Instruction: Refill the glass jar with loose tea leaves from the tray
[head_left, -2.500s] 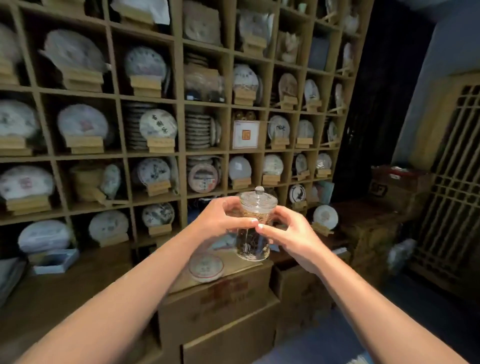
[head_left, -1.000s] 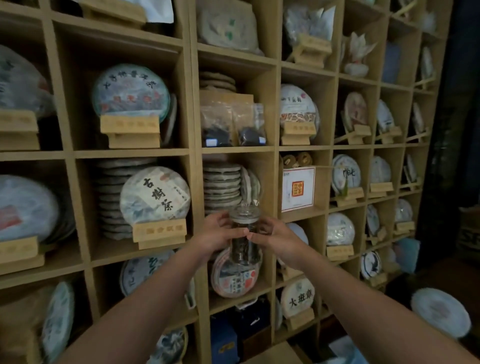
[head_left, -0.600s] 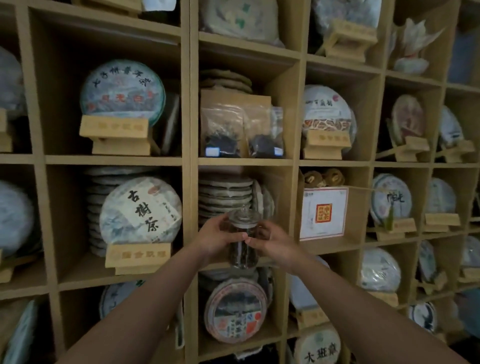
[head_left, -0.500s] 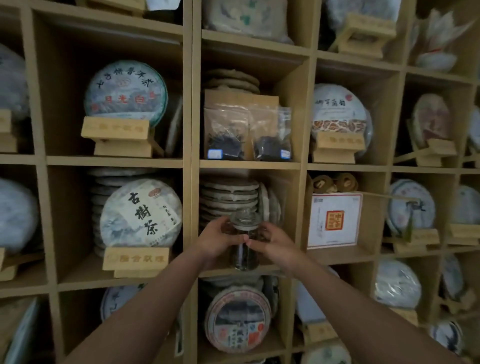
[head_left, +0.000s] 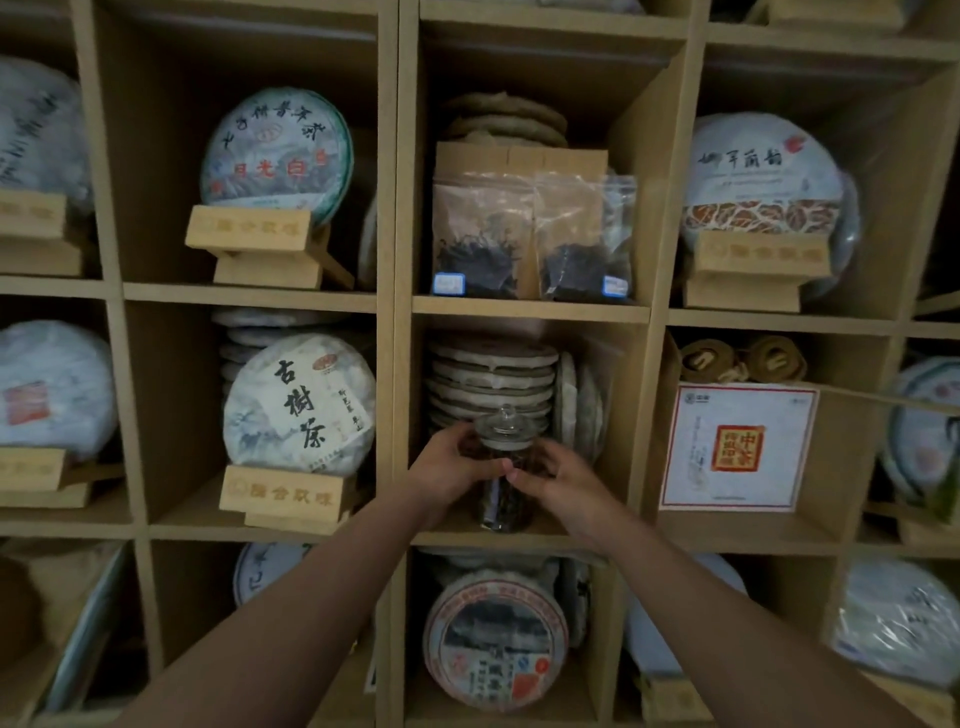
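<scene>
Shelf (head_left: 530, 309): wood cubbies w/ tea cakes
Jar (head_left: 503, 499): 1, lidded, upright
Hands: 2; left hand (head_left: 451, 467) + right hand (head_left: 561, 480) both grip jar
Bags (head_left: 532, 236): 2

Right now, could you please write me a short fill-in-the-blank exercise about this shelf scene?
1. The glass jar is held by ___ hands.
2. The jar's lid is ___ the jar.
3. The two plastic bags sit in the cubby directly ___ the jar's.
4. The white box stands to the jar's ___.

Answers: both; on; above; right
</scene>
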